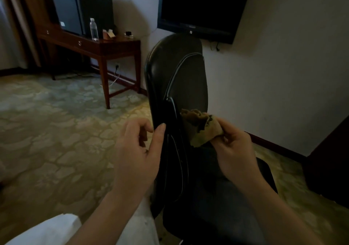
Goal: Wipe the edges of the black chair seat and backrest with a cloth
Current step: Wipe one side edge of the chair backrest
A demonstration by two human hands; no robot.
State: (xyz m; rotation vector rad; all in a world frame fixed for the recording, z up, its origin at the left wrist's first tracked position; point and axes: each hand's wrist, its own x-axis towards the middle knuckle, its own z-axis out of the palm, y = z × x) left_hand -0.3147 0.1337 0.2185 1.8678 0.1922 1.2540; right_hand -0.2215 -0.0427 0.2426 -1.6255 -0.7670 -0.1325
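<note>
Starting from the biggest thing, the black chair (170, 150) fills the centre of the frame and stands nearly edge-on to you. Its backrest (175, 71) rises toward the upper centre, and its seat (207, 207) lies dark at the lower right, partly under your forearm. A pale line of piping (180, 65) runs along the backrest rim and curves down toward the middle of the frame; I judge that to be the track you should follow.

Your left hand (136, 150), at centre left, is relaxed. Its thumb (160, 131) lies against the near edge of the backrest, while the other fingers curl loosely just beside it and hold nothing. Let this hand brace the chair there (it may well swivel or tip under pressure, though its base is out of view), countering the push of the wipe.

Your right hand (232, 146), right of centre, grips the cloth (198, 127), a brownish bunch touching the backrest face just beside the piping. The wad looks loose, so fold it around the rim if you can, so that it covers both faces of the edge at once. Wipe in long strokes along the seam, not across it, and turn to a fresh patch when one darkens. The seat edge can wait its turn.
</note>
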